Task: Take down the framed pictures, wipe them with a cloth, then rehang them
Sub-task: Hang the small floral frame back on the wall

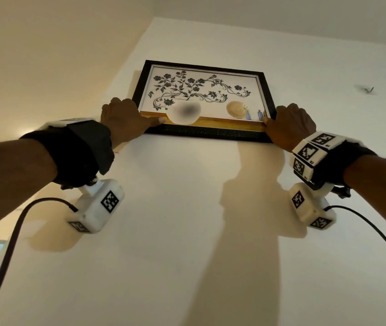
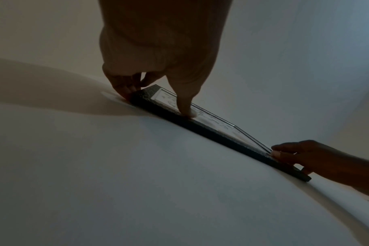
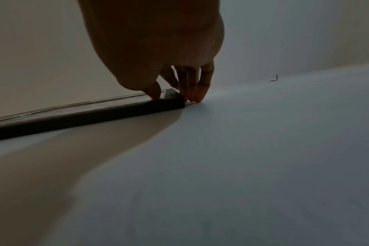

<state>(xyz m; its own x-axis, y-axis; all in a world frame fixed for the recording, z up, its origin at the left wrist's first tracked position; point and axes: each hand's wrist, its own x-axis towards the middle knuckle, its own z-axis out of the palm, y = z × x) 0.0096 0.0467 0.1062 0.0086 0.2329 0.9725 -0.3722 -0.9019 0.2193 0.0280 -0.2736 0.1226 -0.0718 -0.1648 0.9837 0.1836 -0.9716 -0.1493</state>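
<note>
Overhead, framed picture flat on wall, long axis horizontal; left hand pinches its lower-left corner, right hand lower-right. Bare hook right of picture.

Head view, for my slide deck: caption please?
Both hands, left hand and right hand, grip framed picture at its lower corners against the wall.

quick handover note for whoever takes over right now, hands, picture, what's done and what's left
Left hand: grips the picture's lower left corner, thumb on the glass, fingers behind the edge.
Right hand: grips the lower right corner the same way.
The picture is against the wall, up high. A bare hook sticks out of the wall to its right.
Done: cannot tell whether it has been wiped; no cloth in view.
Left: cannot tell if it is coming down or going back up.
</note>
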